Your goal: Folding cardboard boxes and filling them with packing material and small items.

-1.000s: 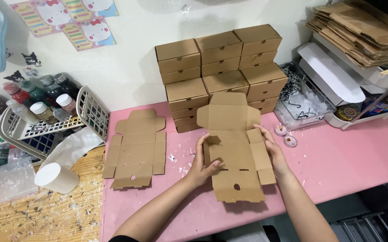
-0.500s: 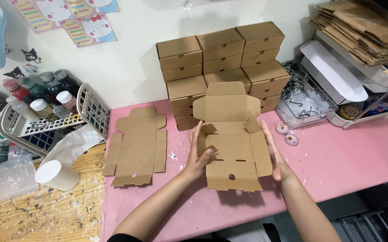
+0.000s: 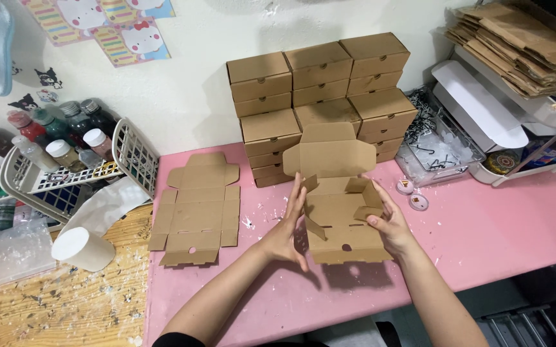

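Both forearms are bare all the way up, no watch, rings or gloves on the left hand (image 3: pixel 287 231) or right hand (image 3: pixel 390 225), just a sliver of dark sleeve at the left elbow.
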